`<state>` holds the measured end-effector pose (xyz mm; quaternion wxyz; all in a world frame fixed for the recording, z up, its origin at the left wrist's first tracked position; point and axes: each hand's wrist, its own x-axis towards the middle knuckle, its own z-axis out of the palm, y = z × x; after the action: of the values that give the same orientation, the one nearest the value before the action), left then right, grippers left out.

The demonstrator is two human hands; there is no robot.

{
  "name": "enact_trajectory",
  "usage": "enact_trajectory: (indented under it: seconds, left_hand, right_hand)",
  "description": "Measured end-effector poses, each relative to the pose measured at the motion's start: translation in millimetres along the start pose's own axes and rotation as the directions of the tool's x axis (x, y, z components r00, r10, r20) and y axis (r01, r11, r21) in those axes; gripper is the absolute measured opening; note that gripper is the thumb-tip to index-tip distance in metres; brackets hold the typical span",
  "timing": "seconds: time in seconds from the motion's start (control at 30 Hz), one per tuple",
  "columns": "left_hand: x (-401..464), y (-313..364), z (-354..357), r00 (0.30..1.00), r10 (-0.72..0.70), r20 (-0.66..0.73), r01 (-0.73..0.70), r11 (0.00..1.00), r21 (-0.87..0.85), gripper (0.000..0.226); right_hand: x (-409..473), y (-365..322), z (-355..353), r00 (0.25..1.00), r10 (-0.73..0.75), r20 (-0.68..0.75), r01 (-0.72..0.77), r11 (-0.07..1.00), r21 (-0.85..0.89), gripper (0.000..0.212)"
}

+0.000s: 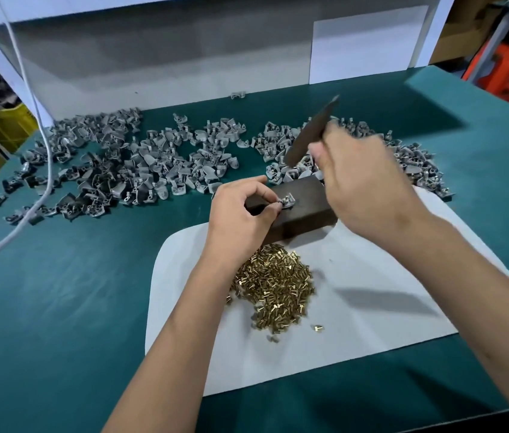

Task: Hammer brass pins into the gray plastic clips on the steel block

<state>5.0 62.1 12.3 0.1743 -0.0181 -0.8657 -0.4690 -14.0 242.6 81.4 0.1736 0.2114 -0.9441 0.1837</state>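
Note:
A dark steel block (306,204) sits at the far edge of a white sheet (356,314). On its top lies one gray plastic clip (287,200). My left hand (240,217) pinches that clip at its left end with thumb and fingertips. My right hand (362,182) grips a dark flat metal bar (312,129), raised and tilted above the block; hand and bar are motion-blurred. A heap of brass pins (275,289) lies on the sheet just in front of the block, with a few strays beside it.
Large piles of gray clips spread across the green table: darker ones at left (97,170), lighter ones in the middle (190,160) and behind my right hand (415,160). A white cable (40,170) crosses the left side. A white back panel (159,54) closes the far edge.

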Motion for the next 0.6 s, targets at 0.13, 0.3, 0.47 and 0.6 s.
enact_trajectory:
  seconds: [0.13,0.3,0.47,0.6]
  left_hand:
    - [-2,1,-1,1.0,-0.011,0.009,0.011,1.0,-0.015,0.02]
    - [-2,1,0,0.999,-0.036,-0.014,0.036,0.999,0.0,0.02]
    - [-4,3,2,0.997,-0.075,0.021,0.077,0.995,-0.057,0.024]
    - [-4,3,2,0.993,-0.077,0.086,0.085,0.992,-0.09,0.018]
  right_hand:
    - [1,7,4,0.954,0.025,0.298,-0.002,0.997,-0.076,0.029]
    - [7,34,-19,0.922,-0.121,0.367,0.099,0.992,0.08,0.033]
    - [-5,55,-27,0.783,-0.18,0.595,0.017,0.963,0.269,0.018]
    - [-13,55,-18,0.736,-0.121,0.666,0.032,0.989,0.145,0.017]
